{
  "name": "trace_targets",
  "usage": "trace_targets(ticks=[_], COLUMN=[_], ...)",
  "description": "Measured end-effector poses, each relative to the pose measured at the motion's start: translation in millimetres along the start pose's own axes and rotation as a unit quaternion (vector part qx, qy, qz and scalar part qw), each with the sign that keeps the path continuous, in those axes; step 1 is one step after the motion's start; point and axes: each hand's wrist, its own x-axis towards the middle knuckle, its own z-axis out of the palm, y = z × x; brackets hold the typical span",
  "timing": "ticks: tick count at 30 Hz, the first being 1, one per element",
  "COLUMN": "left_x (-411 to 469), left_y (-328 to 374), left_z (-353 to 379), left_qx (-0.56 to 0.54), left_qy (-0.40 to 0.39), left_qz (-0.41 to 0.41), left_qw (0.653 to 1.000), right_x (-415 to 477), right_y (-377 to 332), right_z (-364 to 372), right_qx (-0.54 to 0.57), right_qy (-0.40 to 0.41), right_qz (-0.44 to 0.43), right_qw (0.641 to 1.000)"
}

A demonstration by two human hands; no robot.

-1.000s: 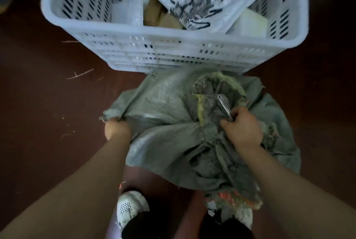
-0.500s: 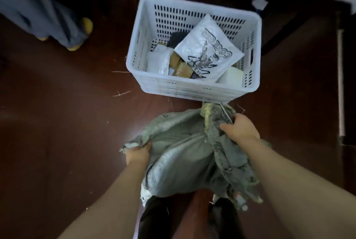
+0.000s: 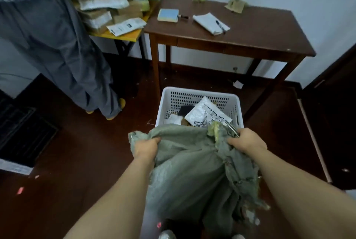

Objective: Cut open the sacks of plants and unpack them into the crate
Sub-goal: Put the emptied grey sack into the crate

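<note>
Gripping the sack point(image 3: 188, 171) by its mouth, with left hand point(image 3: 147, 147) fingers curled into the hem and right hand point(image 3: 248, 140) fingers bunching cloth plus a metal tool point(image 3: 232, 128). Hanging long axis down, just short of the crate point(image 3: 198, 92) ahead; seemingly nearer the right hand.

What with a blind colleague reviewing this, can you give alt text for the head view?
The left hand and right hand grip a grey-green sack before a white crate holding a printed bag; the right hand also holds a slim metal tool. Behind stand a brown table and a person in grey trousers.
</note>
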Motion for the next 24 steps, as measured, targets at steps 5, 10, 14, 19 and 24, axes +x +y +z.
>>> trace_targets(ticks=[5, 10, 14, 19, 24], left_x=[-34.9, -63.4, -64.2, -53.0, -12.1], left_y=[94.8, 190.0, 252.6, 315.2, 333.1], left_z=[-17.2, -14.8, 3.4, 47.5, 98.6], left_qx=[-0.08, -0.145, -0.162, -0.179, -0.131], left_qy=[0.013, 0.002, 0.009, 0.005, 0.039], left_qz=[0.105, 0.179, 0.208, 0.226, 0.205], left_qw=[0.991, 0.973, 0.965, 0.958, 0.969], right_x=[-10.2, 1.2, 32.6, 98.9, 188.7], right_y=[-55.8, -99.8, -123.4, -140.0, -139.6], right_z=[-83.1, -157.3, -199.0, -228.5, -208.0], right_qx=[0.031, 0.062, 0.103, 0.159, 0.184], right_qy=[0.077, 0.14, 0.173, 0.164, 0.086], right_qz=[-0.067, -0.108, -0.14, -0.149, -0.129], right_qw=[0.994, 0.982, 0.97, 0.962, 0.971])
